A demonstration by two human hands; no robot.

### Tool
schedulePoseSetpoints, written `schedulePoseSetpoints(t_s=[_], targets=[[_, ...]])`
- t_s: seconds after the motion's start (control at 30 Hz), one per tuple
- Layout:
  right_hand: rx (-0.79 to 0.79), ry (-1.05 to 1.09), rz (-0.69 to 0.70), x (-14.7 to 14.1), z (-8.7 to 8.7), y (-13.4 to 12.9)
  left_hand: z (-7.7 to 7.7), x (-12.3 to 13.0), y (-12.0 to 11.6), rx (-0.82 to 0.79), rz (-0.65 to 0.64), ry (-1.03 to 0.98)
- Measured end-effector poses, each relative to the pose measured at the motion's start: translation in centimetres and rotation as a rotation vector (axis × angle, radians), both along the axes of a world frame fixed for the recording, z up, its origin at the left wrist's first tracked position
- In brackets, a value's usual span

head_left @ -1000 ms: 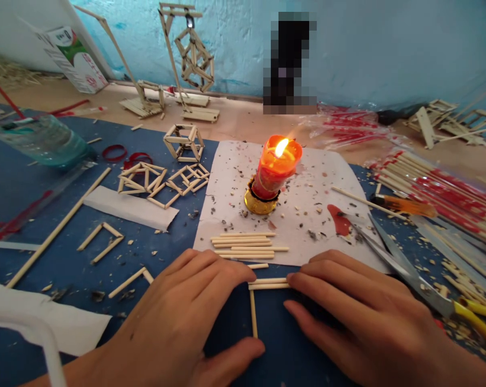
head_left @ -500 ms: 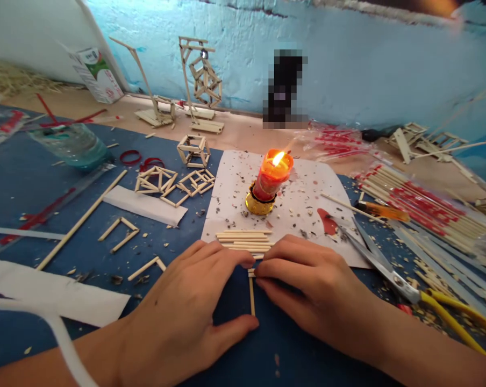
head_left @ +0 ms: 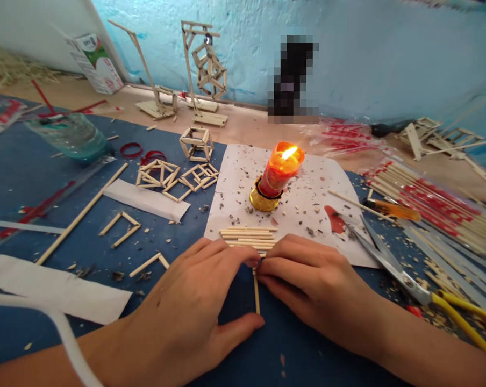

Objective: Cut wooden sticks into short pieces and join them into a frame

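A short wooden stick [head_left: 256, 295] lies on the blue table between my hands, pointing toward me. My right hand [head_left: 319, 290] pinches at its far end with curled fingers; the exact contact is partly hidden. My left hand [head_left: 194, 301] rests on the table with thumb spread from the fingers. Its index fingertip is by the stick's far end, and its thumb tip lies beside the near end. Just beyond the fingertips, several cut sticks [head_left: 249, 235] form a row at the edge of a white paper sheet [head_left: 235, 177].
A lit red candle [head_left: 279, 172] stands on the paper. Scissors [head_left: 404, 279] with yellow handles lie at right, near bagged sticks [head_left: 428, 199]. To the left are small stick frames [head_left: 158, 174], a stick cube [head_left: 197, 144], paper strips [head_left: 146, 199] and a clear cup [head_left: 69, 137].
The view has tilted slightly, so the background sits a little higher and the candle farther right. My fingers have shifted slightly over the stick's far end, and both hands keep nearly the same pose.
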State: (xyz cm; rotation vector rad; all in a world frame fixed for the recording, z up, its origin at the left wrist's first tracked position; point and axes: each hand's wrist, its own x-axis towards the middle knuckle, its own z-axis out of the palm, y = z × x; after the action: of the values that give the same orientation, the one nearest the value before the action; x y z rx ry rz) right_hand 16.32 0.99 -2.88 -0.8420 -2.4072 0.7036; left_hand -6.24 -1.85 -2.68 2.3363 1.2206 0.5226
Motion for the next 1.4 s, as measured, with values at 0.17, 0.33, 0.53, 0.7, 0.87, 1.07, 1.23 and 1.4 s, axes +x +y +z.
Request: schedulePoseSetpoints(t_s=[0.17, 0.33, 0.53, 0.7, 0.87, 1.07, 1.23, 1.4], targets=[[-0.005, 0.004, -0.002, -0.1, -0.2, 0.1, 0.1, 0.0, 0.0, -0.015, -0.007, 0.001], [0.047, 0.016, -0.038, 0.4, 0.9, -0.1, 0.1, -0.1, 0.1, -0.03, -0.008, 0.014], [0.234, -0.02, 0.115, 0.8, 1.3, -0.1, -0.1, -0.2, 0.2, -0.02, -0.009, 0.018], [0.277, -0.054, 0.146, 0.5, 0.6, 0.2, -0.1, -0.2, 0.2, -0.026, -0.013, 0.012], [0.281, -0.068, 0.142, 0.6, 0.6, 0.2, -0.2, -0.2, 0.1, -0.011, -0.012, 0.038], [0.236, -0.07, 0.143, 0.5, 0.2, 0.3, 0.0, -0.1, 0.0, -0.026, 0.001, 0.033], [0.287, -0.095, 0.136, 0.4, 1.1, -0.2, 0.2, -0.1, 0.2, -0.029, -0.005, 0.027], [0.209, -0.102, -0.044, 4.7, 5.0, 0.9, 0.3, -0.2, 0.4, -0.021, -0.009, 0.039]])
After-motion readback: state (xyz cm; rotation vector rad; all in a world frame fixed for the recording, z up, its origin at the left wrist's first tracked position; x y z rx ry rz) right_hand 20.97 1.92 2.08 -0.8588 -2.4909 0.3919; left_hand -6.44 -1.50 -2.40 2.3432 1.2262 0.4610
